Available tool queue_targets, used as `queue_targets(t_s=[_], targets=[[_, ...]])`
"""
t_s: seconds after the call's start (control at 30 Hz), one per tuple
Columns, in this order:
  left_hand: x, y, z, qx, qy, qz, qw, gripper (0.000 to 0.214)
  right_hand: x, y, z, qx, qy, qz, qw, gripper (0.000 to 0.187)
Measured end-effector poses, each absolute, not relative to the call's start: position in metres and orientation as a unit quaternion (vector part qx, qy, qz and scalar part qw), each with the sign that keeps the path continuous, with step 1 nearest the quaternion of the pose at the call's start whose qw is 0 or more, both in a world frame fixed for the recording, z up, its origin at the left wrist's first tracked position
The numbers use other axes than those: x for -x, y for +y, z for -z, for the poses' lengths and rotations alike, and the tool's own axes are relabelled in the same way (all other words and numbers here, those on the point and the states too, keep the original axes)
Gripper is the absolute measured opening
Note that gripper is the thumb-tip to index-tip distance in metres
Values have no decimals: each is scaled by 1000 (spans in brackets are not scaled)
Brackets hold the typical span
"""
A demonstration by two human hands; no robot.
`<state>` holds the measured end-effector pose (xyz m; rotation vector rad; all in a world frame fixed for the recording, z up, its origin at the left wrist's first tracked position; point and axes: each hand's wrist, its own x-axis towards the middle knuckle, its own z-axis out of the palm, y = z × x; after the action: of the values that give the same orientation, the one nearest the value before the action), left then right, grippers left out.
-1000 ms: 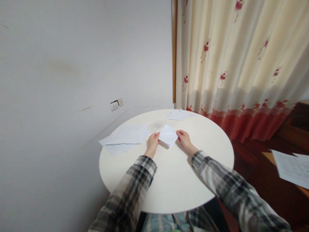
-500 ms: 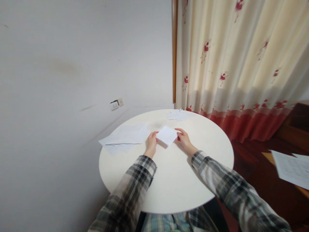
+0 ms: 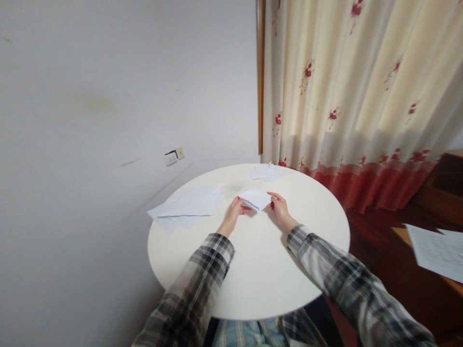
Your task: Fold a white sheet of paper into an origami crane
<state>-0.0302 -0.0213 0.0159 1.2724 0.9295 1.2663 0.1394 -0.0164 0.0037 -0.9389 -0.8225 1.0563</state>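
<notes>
A small folded white paper [image 3: 256,198] is held low over the round white table [image 3: 253,270], tilted nearly flat. My left hand [image 3: 234,212] pinches its left corner from below. My right hand [image 3: 279,208] grips its right edge with thumb and fingers. Both sleeves are plaid.
A loose stack of white sheets [image 3: 188,205] lies at the table's left edge. A crumpled white paper [image 3: 266,171] sits at the far edge near the flowered curtain [image 3: 354,96]. Printed sheets [image 3: 436,250] rest on a wooden surface at the right. A wall is close on the left.
The folded paper has tipped from a raised slant to nearly flat and shifted slightly right. Both hands moved a little to the right with it.
</notes>
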Motion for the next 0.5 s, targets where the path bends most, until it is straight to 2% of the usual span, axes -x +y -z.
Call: queue_targets(t_s=[0.33,0.5], targets=[[30,-25,-18,-541,378,-530,532,27,-140,-15,-2,406,-365,-483,685,29],[31,-23,-16,-518,394,-551,522,50,-139,-15,-2,418,-371,-471,682,29]])
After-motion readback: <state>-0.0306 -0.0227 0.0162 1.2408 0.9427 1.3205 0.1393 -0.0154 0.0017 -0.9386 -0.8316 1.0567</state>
